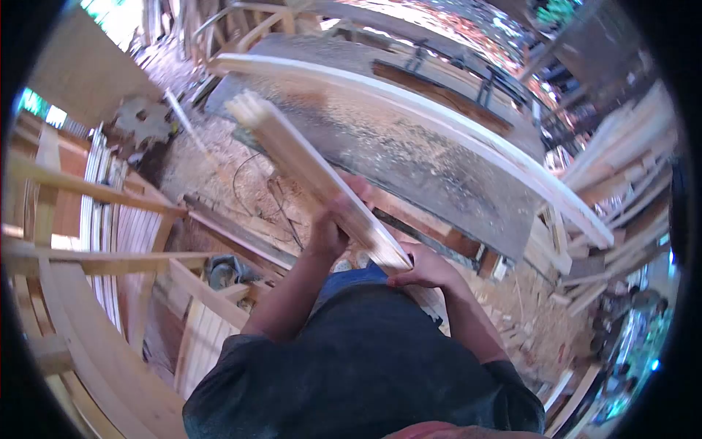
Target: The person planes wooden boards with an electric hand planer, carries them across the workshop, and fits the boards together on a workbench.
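The left hand (333, 223) wraps the timber (314, 172) midway, the right hand (425, 268) closes nearer the body; that spacing should steady its far end over the desk (504, 216).

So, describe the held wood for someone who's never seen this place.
Find the grey table strewn with sawdust. By the dark shirt on its near side slants a pale wood. Unlike the board on the table, it sits in the left hand and right hand.

a dark, short-sleeved shirt (358, 366) (loose, faintly greenish at the sleeves), above blue lower clothing (355, 278)
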`<state>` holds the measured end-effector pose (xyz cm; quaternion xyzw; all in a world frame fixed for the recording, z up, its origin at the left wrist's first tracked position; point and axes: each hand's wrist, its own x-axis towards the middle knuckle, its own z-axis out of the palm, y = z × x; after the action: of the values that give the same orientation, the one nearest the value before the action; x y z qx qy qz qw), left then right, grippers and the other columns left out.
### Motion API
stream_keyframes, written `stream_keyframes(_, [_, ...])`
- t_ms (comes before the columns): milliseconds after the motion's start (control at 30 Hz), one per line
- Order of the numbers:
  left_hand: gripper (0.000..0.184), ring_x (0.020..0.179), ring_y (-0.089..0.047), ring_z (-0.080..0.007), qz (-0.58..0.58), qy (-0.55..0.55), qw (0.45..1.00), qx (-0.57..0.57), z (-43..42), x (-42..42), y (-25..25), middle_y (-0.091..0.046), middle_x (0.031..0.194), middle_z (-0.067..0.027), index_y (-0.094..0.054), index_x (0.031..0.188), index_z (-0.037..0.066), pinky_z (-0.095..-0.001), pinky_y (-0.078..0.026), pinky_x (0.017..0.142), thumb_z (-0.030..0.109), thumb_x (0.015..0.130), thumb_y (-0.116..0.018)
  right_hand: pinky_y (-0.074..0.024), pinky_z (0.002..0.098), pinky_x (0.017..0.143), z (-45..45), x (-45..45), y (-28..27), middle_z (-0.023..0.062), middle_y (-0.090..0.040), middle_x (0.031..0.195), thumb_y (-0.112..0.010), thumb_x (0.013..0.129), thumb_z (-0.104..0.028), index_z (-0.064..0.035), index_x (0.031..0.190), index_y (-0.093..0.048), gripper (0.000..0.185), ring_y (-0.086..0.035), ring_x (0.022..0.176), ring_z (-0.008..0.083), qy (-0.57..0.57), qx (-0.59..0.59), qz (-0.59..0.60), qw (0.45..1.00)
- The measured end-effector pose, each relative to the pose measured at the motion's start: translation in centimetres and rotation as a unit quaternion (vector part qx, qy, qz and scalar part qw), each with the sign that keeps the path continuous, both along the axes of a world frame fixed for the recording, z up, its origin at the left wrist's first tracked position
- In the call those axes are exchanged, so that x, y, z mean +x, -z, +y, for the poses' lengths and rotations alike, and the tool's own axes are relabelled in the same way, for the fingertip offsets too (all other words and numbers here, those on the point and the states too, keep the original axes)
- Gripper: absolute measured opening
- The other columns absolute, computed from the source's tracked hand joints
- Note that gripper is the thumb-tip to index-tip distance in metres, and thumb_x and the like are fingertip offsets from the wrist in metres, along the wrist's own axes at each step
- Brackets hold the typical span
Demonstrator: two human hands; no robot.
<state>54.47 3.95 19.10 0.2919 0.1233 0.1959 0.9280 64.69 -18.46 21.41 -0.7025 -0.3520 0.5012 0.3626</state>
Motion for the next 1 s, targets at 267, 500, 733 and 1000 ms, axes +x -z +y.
stream_keyframes(267, [0.077, 0.138, -0.05, -0.0344, 0.009, -0.003, 0.992, 0.127, 5.1, 1.5, -1.4, -0.055, 0.144, -0.0219, -0.042, 0.15, -0.004, -0.0491, -0.043, 0.113, 0.05, 0.098, -0.055, -0.053, 0.0389, 0.088, -10.1, -2.5, -0.2, 0.0148, -0.075, 0.106, -0.088, 0.075, -0.044, -0.0051, 0.119, -0.069, 0.062, -0.07, 0.1, 0.0275, 0.072, -0.003, -0.092, 0.993])
stream_keyframes(500, [0.081, 0.145, -0.042, -0.034, 0.033, 0.101, 0.974, 0.197, -10.9, 12.6, -5.7, -0.041, 0.158, -0.0214, -0.029, 0.157, -0.005, -0.0494, -0.038, 0.119, 0.05, 0.102, -0.05, -0.0531, 0.0385, 0.078, -22.9, -3.6, 1.4, 0.0138, -0.076, 0.096, -0.087, 0.078, -0.049, -0.0036, 0.105, -0.075, 0.054, -0.071, 0.088, 0.0258, 0.246, 0.066, -0.068, 0.965])
stream_keyframes(733, [0.066, 0.138, -0.051, -0.0354, 0.098, 0.335, 0.925, 0.152, -39.6, 17.4, -2.8, -0.055, 0.146, -0.0159, -0.045, 0.145, 0.0, -0.0545, -0.04, 0.117, 0.045, 0.099, -0.06, -0.0535, 0.0406, 0.082, -45.2, -0.9, -1.8, 0.0201, -0.074, 0.105, -0.088, 0.075, -0.052, -0.0009, 0.114, -0.071, 0.067, -0.071, 0.095, 0.0312, 0.354, -0.046, -0.135, 0.924])
stream_keyframes(1000, [0.064, 0.128, -0.058, -0.0323, 0.073, 0.438, 0.886, 0.131, -56.3, 25.0, -0.9, -0.06, 0.134, -0.0163, -0.048, 0.142, -0.002, -0.0543, -0.047, 0.11, 0.044, 0.099, -0.06, -0.052, 0.0376, 0.101, -70.8, -16.7, -2.1, 0.0133, -0.071, 0.129, -0.051, 0.106, -0.051, -0.0063, 0.146, -0.057, 0.06, -0.067, 0.118, 0.0243, 0.78, -0.028, -0.085, 0.619])
